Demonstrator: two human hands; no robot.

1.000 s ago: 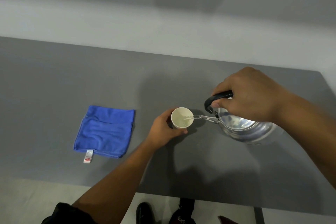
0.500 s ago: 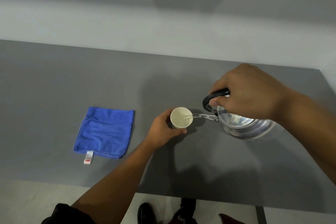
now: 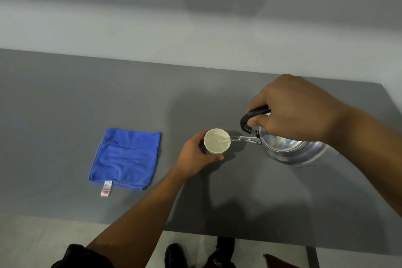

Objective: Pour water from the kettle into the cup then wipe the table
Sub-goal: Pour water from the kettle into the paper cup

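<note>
Little has shifted across the last second on the grey bench (image 3: pixel 65 98): the same pour goes on, and the one visible change is that the kettle (image 3: pixel 291 148) and the hand on it have crept slightly up and back, a small steepening of the tilt as I read it. That suggests the pour is in its later part, with the wipe not yet begun.

The kettle hangs tipped to the left, clear of the bench, its black handle (image 3: pixel 252 116) enclosed by the right hand (image 3: pixel 298 106), whose grip is wrapped tight around it. Well to the left of both grips lies the blue cloth (image 3: pixel 126 156), folded flat and untouched, a small label at its near edge.

The left hand (image 3: pixel 195 156) curls its grip around the near side of the cup (image 3: pixel 217 143), steadying it where it stands on the bench. The thin spout (image 3: pixel 245 139) reaches to the cup's right rim, and a fine stream of water (image 3: pixel 226 140) runs into the pale liquid already inside. How full the cup is I cannot tell exactly.
</note>
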